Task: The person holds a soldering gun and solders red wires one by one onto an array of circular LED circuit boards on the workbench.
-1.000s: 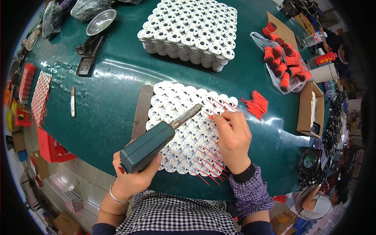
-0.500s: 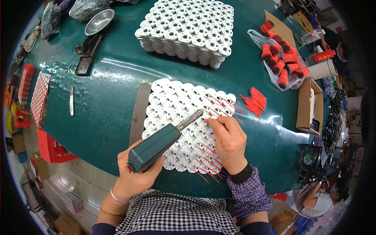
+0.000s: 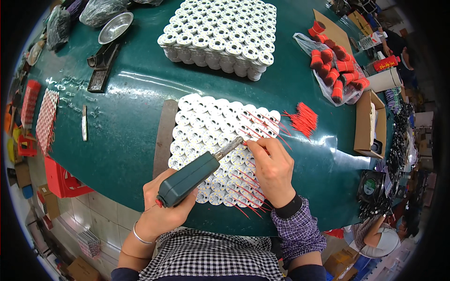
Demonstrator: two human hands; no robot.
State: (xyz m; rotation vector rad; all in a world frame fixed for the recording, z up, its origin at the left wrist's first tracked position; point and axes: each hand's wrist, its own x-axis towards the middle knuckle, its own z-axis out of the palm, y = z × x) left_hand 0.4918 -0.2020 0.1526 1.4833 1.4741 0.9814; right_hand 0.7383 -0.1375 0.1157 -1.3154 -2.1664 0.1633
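Observation:
My left hand [image 3: 166, 210] is wrapped round a dark green soldering gun [image 3: 190, 177], its metal tip pointing up and to the right. The tip rests over a block of round white LED boards [image 3: 193, 135], close to my right fingertips. Thumb and forefinger of my right hand [image 3: 275, 171] are pinched on a thin red wire [image 3: 245, 144], only a short bit of which shows. Short red wires [image 3: 248, 189] lie across the boards on the right side, above and below my right hand. Whether the tip touches a board is hard to tell.
Loose red wires [image 3: 303, 120] lie right of the boards. Behind stands a tall stack of similar boards [image 3: 215, 44]. Red wire bundles [image 3: 338, 70] sit on a plastic bag at the far right, near a cardboard box [image 3: 363, 124]. Leftward are a metal bowl [image 3: 116, 29] and a blade [image 3: 84, 122].
The soldering gun's tip has come down slightly, nearer to my right fingertips. My right hand stays pinched in nearly the same place. The whole view has shifted a little.

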